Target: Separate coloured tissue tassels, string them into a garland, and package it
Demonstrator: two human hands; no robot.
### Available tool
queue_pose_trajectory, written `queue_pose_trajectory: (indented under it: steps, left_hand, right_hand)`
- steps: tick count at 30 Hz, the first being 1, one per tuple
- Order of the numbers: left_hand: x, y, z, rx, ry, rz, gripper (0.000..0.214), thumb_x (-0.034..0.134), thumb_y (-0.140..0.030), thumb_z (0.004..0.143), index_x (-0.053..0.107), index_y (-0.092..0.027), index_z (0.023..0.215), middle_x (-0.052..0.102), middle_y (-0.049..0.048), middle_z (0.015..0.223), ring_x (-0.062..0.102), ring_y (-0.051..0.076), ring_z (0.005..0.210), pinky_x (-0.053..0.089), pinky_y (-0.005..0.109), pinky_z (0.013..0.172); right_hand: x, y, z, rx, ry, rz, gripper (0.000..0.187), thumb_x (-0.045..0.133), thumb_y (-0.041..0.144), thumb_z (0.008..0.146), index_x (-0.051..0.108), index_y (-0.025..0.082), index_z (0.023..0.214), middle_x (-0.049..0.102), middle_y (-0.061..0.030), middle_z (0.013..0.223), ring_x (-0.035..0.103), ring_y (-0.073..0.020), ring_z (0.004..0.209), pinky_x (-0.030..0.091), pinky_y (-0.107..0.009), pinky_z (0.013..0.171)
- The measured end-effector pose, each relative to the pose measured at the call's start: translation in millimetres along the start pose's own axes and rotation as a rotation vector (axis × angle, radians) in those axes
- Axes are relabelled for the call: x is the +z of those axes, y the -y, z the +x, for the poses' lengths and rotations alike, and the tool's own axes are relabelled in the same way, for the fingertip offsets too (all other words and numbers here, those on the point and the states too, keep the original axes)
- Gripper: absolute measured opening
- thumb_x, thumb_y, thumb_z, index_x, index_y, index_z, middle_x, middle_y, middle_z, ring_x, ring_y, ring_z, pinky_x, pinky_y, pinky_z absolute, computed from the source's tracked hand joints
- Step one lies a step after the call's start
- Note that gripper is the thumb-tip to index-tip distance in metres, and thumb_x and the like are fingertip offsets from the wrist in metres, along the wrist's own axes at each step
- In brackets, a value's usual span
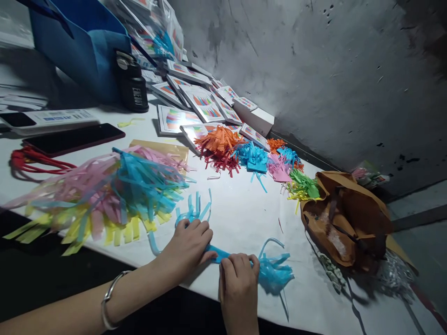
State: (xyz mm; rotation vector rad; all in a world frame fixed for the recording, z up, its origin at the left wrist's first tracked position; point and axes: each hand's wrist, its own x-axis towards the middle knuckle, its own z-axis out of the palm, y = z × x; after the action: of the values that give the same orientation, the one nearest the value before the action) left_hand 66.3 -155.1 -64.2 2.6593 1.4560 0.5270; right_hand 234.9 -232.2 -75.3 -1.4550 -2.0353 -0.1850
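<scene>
A blue tissue tassel (275, 272) lies across the front of the white table, with fringed strips fanning out at both ends and a narrow rolled middle. My left hand (192, 244) is closed over the left part of this middle, its thumb pointing right along the roll. Close beside it, my right hand (240, 274) pinches the roll near the right fringe. A short length of blue shows between the two hands. Left of my hands, a pile of loose fringed tassels (146, 181) in blue, pink and yellow reaches over the table's front edge.
Colourful bundles, including an orange one (221, 139) and a green one (303, 184), line the back. Behind them are stacked printed boxes (202, 102). A brown bag (352, 218) stands right. A black bottle (132, 83), a phone (75, 138) and red cord (38, 160) sit left.
</scene>
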Motion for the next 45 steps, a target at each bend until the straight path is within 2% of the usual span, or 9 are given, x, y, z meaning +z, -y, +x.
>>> queue_pose_trajectory:
  steps: [2,4,8,18,23,27,31,36,45]
  left_hand:
    - [0.1,0.2,-4.7,0.067,-0.120,-0.058,0.038,0.088,-0.039,0.071,0.070,-0.020,0.098,0.069,0.0093,0.109,0.060,0.033,0.103,0.037,0.056,0.095]
    - [2.5,0.7,-8.7,0.202,-0.205,-0.118,0.029,0.086,-0.030,0.074,0.068,-0.025,0.096,0.068,0.0045,0.111,0.057,0.030,0.109,0.028,0.056,0.106]
    - [11.0,3.4,-12.5,0.387,-0.235,-0.208,0.019,0.068,-0.006,0.084,0.060,-0.023,0.078,0.067,-0.0023,0.088,0.057,0.022,0.096,0.025,0.048,0.108]
    - [8.3,3.4,-21.2,0.217,-0.151,-0.312,0.018,0.050,-0.012,0.094,0.059,-0.020,0.081,0.063,0.0031,0.092,0.054,0.024,0.090,0.032,0.044,0.089]
    - [9.4,-6.7,-14.7,0.086,-0.138,-0.163,0.014,0.057,-0.006,0.082,0.061,-0.019,0.081,0.064,0.0063,0.097,0.056,0.027,0.090,0.033,0.045,0.086]
    - [9.8,-4.0,-12.8,0.236,-0.159,-0.226,0.021,0.064,-0.001,0.079,0.062,-0.022,0.083,0.065,0.0019,0.095,0.057,0.024,0.090,0.031,0.044,0.089]
    - [7.9,0.0,-14.1,0.306,-0.126,-0.305,0.015,0.064,-0.009,0.088,0.061,-0.022,0.081,0.064,-0.0005,0.087,0.056,0.021,0.087,0.030,0.043,0.092]
    - [8.3,1.1,-11.5,0.309,-0.130,-0.366,0.014,0.066,-0.009,0.087,0.062,-0.021,0.082,0.065,-0.0010,0.088,0.057,0.020,0.086,0.032,0.039,0.090]
    - [13.2,1.1,-12.8,0.346,-0.127,-0.359,0.013,0.061,-0.009,0.090,0.059,-0.020,0.083,0.065,0.0004,0.090,0.057,0.019,0.086,0.032,0.038,0.089]
  right_hand:
    - [1.4,0.1,-1.5,0.027,-0.038,0.001,0.021,0.043,0.007,0.098,0.057,0.021,0.091,0.061,-0.0001,0.082,0.057,-0.0184,0.080,0.031,-0.041,0.092]
    - [1.2,1.0,-2.5,0.053,-0.031,0.022,0.019,0.044,0.007,0.097,0.056,0.021,0.093,0.061,-0.0011,0.086,0.057,-0.0190,0.083,0.031,-0.041,0.094]
    - [1.1,5.8,-5.1,0.051,0.053,0.026,0.020,0.045,0.009,0.095,0.057,0.023,0.103,0.062,-0.0027,0.094,0.057,-0.0218,0.088,0.031,-0.044,0.095]
    - [-7.0,-23.7,-26.3,0.106,0.050,-0.145,0.017,0.042,0.012,0.099,0.054,0.023,0.093,0.059,-0.0044,0.092,0.055,-0.0239,0.088,0.030,-0.047,0.093]
    - [-3.0,-31.0,-20.6,0.161,0.095,-0.249,0.017,0.049,0.015,0.096,0.050,0.024,0.082,0.055,-0.0029,0.080,0.050,-0.0252,0.077,0.031,-0.044,0.082]
    - [-6.8,-27.2,-13.8,0.202,0.070,-0.160,0.013,0.050,0.013,0.094,0.054,0.024,0.089,0.058,-0.0040,0.088,0.054,-0.0256,0.086,0.031,-0.048,0.090]
    - [-7.5,-13.7,-7.0,0.040,0.043,-0.050,0.013,0.052,0.016,0.096,0.059,0.025,0.101,0.062,-0.0033,0.096,0.055,-0.0244,0.094,0.024,-0.052,0.102]
    - [0.4,0.7,0.2,0.024,0.012,0.022,0.022,0.044,0.008,0.097,0.056,0.022,0.086,0.059,0.0017,0.079,0.053,-0.0179,0.078,0.031,-0.043,0.094]
    - [2.4,4.8,-6.2,0.025,-0.016,0.052,0.021,0.043,0.010,0.101,0.058,0.021,0.091,0.061,0.0008,0.081,0.055,-0.0167,0.077,0.033,-0.040,0.091]
